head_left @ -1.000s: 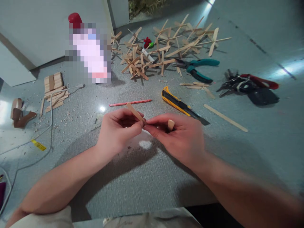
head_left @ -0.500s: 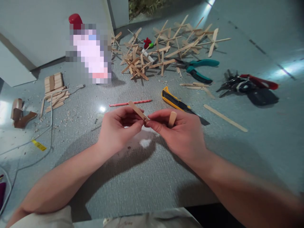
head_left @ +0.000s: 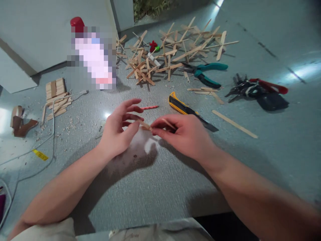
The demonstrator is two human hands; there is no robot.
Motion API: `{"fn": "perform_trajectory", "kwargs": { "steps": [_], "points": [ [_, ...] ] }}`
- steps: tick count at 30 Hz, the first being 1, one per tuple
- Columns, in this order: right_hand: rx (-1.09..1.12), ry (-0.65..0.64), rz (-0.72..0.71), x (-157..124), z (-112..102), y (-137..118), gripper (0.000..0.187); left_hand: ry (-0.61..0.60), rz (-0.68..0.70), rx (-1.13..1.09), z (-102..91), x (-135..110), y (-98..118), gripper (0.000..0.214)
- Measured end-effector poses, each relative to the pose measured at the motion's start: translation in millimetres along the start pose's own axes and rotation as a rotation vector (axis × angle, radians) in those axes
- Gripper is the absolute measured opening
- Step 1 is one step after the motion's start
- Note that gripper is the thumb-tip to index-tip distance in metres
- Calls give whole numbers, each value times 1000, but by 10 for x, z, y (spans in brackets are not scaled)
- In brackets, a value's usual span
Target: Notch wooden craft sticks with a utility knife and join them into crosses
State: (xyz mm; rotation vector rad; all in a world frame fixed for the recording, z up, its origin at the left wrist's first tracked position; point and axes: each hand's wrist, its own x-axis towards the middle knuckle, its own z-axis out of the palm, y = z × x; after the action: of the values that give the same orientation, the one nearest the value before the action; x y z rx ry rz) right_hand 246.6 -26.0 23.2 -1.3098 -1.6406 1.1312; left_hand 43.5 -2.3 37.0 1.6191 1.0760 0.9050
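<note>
My right hand pinches wooden craft sticks between thumb and fingers. One end points left toward my other hand, and another stick edge shows above the right thumb. How the sticks join is hidden by the fingers. My left hand is open with its fingers spread, its thumb tip close by the left end of the sticks; I cannot tell whether it touches. Just beyond the hands lie a red pencil, partly covered by the left fingers, and a yellow and black utility knife with its blade out.
Crossed craft-stick pieces spread at the back beside teal-handled pliers. Keys and a single stick lie right. On the left are stacked sticks, a white cable, torn brown cardboard and wood crumbs.
My left fingers have let go of the sticks and spread apart. My right hand keeps hold and has turned them, so the stick that pointed up and left now lies flatter.
</note>
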Motion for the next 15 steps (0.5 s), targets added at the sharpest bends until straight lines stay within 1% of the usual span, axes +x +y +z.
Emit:
{"fn": "perform_trajectory", "kwargs": {
  "steps": [2, 4, 6, 9, 11, 12, 13, 15],
  "points": [
    [-67, -173, 15, 63, -71, 43, 4, -157, 60, 204, -60, 23, 40, 26],
    [-42, -294, 33, 110, -118, 75, 5, -258, 113, 381, -109, 25, 93, 19],
    [-8, -355, 37, 132, -139, 88, 7, -279, 127, 472, -142, -1, 137, 20],
    [-46, -415, 12, 126, -151, 83, 11, -302, 67, 546, -157, -94, 140, 22],
    [-128, -406, -20, 114, -168, 86, 13, -340, -1, 552, -145, -189, 91, 22],
    [-198, -360, -55, 113, -180, 96, 15, -361, -28, 534, -135, -245, 52, 21],
    [-285, -283, -103, 118, -193, 114, 18, -375, -40, 520, -123, -303, 5, 19],
    [-479, -109, -209, 150, -203, 173, 23, -372, 14, 555, -100, -417, -105, 22]
  ]
}}
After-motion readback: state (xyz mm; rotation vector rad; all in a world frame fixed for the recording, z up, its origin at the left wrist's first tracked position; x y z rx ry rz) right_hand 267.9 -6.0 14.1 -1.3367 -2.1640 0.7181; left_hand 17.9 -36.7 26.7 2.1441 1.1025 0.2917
